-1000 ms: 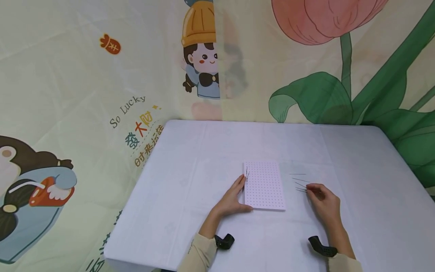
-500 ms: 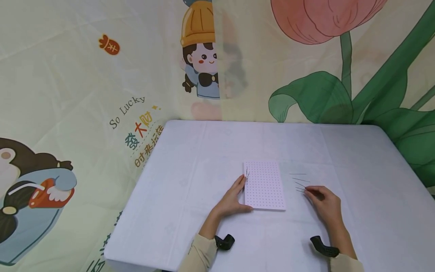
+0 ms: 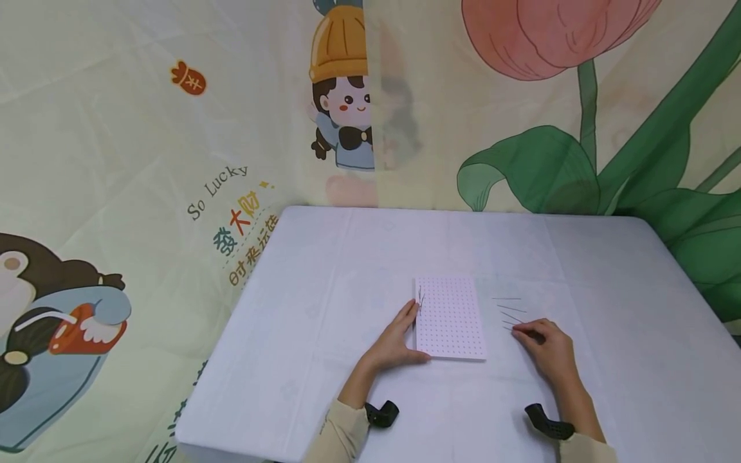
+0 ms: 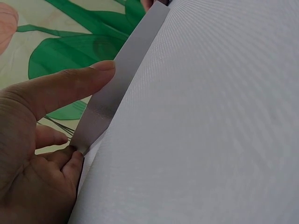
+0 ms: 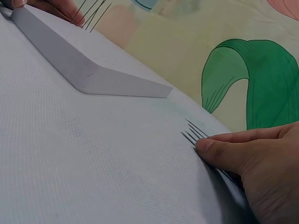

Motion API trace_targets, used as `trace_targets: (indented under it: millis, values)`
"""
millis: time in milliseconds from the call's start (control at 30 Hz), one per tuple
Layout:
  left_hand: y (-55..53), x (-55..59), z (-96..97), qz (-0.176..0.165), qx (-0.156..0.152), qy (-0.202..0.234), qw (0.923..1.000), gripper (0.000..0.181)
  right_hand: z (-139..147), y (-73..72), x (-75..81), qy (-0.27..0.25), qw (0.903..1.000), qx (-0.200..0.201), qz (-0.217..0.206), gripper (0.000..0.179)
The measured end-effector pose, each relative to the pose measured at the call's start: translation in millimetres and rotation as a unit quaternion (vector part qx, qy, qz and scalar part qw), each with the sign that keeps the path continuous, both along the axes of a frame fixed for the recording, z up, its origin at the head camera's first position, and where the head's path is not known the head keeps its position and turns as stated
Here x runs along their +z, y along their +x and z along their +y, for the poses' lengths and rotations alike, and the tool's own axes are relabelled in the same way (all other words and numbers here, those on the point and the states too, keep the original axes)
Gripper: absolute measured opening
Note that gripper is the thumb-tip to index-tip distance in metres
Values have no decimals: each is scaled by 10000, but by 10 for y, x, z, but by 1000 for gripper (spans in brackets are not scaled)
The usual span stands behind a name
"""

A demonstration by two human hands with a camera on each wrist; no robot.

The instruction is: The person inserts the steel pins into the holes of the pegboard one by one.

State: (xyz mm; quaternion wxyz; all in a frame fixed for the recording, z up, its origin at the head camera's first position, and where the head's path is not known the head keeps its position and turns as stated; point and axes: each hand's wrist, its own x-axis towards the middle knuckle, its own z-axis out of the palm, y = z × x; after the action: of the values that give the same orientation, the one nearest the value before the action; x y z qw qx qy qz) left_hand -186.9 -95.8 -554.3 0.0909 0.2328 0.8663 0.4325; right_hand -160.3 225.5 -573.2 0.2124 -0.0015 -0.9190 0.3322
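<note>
A flat, pale rectangular board with a dotted top (image 3: 448, 321) is laid on the white cloth-covered surface (image 3: 278, 386), between the hands. The grip of the left hand (image 3: 393, 347) is spread wide, with the thumb placed at the board's near edge and the fingers at its left edge, where slender dark upright rods (image 5: 91, 16) are set. Loose dark needles (image 3: 506, 298) are laid to the right; the right hand's (image 3: 550, 350) grip is narrowed over the nearest, and whether one is pinched cannot be told.

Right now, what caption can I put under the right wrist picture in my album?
Right hand pinching at thin pointed sticks, with a pale board nearby.
</note>
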Motion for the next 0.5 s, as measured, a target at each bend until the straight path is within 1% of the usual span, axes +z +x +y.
trace_targets:
  millis: [233,500]
  values:
    - [11,-5,4,-86,43,-15,10000,110,-17,7,16,62,9998,83,178,10]
    - [18,-1,11,-107,108,-22,9999,110,-44,-1,21,254,9995,146,145,8]
